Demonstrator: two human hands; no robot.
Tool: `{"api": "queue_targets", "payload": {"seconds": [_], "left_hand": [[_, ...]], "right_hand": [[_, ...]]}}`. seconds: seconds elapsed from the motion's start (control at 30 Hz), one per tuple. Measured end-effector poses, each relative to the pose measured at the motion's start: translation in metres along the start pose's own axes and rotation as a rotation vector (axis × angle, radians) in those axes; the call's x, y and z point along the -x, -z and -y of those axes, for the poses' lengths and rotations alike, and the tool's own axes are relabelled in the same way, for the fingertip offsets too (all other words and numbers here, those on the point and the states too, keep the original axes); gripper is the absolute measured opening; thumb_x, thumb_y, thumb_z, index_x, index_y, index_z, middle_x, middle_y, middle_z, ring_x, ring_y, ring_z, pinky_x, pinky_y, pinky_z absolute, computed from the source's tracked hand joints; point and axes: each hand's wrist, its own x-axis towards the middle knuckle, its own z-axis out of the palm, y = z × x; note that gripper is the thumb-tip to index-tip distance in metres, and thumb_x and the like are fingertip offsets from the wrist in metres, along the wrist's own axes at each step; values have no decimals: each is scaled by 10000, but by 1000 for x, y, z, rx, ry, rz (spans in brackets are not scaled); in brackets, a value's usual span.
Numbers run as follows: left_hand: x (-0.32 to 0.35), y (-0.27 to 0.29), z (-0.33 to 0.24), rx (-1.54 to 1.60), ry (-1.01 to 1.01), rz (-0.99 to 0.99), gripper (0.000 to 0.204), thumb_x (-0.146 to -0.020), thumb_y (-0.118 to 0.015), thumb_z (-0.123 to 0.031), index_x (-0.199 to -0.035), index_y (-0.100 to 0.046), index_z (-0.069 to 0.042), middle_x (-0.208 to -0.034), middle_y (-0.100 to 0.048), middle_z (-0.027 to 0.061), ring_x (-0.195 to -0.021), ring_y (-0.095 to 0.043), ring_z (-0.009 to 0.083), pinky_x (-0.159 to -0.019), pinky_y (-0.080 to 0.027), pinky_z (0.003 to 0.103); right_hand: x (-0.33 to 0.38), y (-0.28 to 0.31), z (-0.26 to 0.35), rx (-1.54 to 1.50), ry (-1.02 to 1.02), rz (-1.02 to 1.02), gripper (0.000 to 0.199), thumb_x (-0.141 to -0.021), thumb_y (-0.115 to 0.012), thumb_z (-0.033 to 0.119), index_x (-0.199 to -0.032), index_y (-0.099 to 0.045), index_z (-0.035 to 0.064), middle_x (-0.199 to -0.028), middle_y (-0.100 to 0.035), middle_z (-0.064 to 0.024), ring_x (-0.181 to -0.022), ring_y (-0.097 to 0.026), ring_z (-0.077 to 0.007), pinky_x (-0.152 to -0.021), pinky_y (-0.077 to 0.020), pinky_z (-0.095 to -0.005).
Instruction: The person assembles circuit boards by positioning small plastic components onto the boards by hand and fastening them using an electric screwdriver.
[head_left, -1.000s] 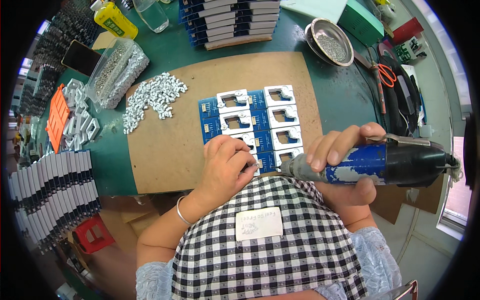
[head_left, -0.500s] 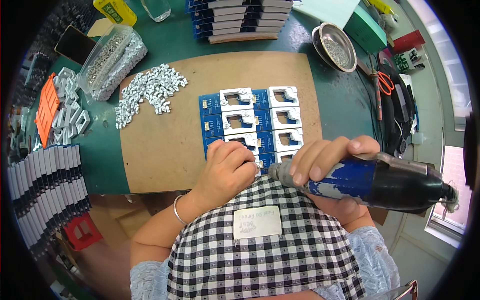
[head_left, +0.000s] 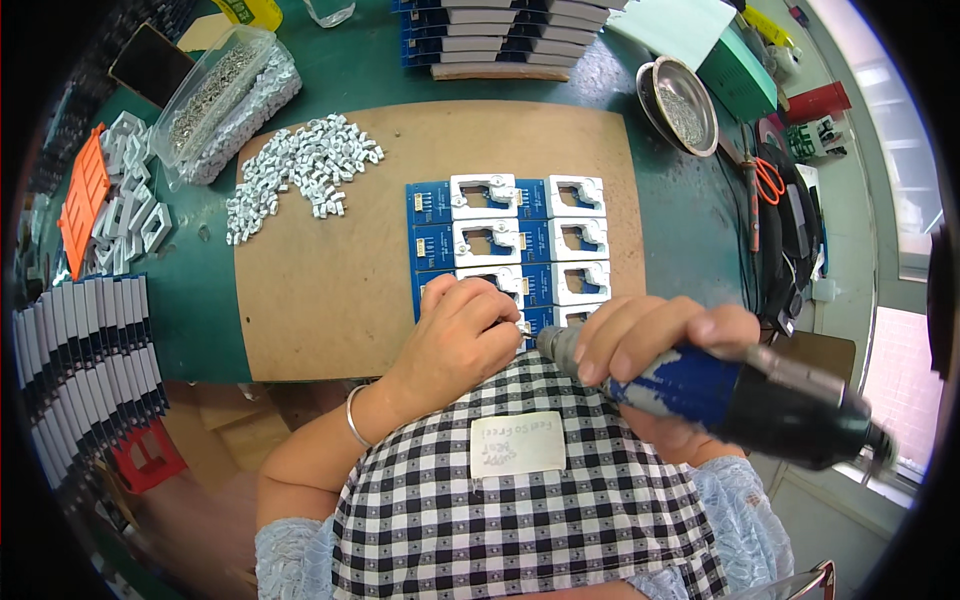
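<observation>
My right hand (head_left: 655, 350) is wrapped round a blue and black power screwdriver (head_left: 690, 385) with worn paint. Its nose points left, at the near end of a blue circuit board panel (head_left: 433, 255). White plastic frames (head_left: 485, 243) sit in two columns on that panel. My left hand (head_left: 460, 330) rests over the panel's near left part, thumb and fingers pinched close to the screwdriver's tip. Whatever those fingers hold is hidden. The nearest frames are partly covered by both hands.
Small white plastic parts (head_left: 310, 165) lie heaped on the brown board (head_left: 330, 290). Behind them stands a clear tub (head_left: 205, 110) of metal bits. Metal bowls (head_left: 685, 105) and orange-handled scissors (head_left: 768, 180) are at the right. Stacked panels (head_left: 90, 340) stand left, more (head_left: 480, 45) at the back.
The screwdriver's rear end has swung lower toward me, while its nose stays by my left fingers. My left hand keeps its pinch at the panel. The whole view has shifted slightly.
</observation>
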Motion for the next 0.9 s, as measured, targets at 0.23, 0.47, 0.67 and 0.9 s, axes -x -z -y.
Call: {"api": "queue_targets", "payload": {"seconds": [0.23, 0.47, 0.67, 0.9], "left_hand": [[5, 1, 3, 11, 38, 5, 134, -702, -686, -98, -767, -571, -123, -913, -566, -7, -938, -547, 184, -846, -363, 375], [8, 4, 4, 25, 24, -2, 118, -721, -675, -128, -785, -576, -118, -908, -562, 0, -950, -541, 190, -857, -372, 381], [11, -3, 3, 20, 21, -28, 147, -712, -708, -144, -778, -580, -117, -931, -572, 0, -965, -539, 199, -857, -374, 387], [4, 45, 13, -134, 133, -108, 156, -721, -722, -83, -866, -665, -92, -926, -622, 41, -929, -584, 248, -808, -463, 383]], "right_hand": [[-9, -3, -7, 73, -22, 159, 583, -772, -770, 114, -1202, -382, 49, -859, -603, -176, -742, -639, -307, -667, -518, -442], [-17, -10, -12, 31, -45, 222, 564, -769, -786, 141, -1171, -402, 46, -842, -610, -168, -712, -629, -289, -656, -515, -433], [-10, -9, -3, 9, -294, -22, 549, -833, -763, 233, -1205, -373, 133, -839, -589, -117, -747, -622, -268, -701, -523, -416], [-3, 13, -12, -114, -222, -321, 663, -799, -747, 431, -1248, -378, 114, -792, -546, -87, -696, -612, -253, -658, -520, -400]]}}
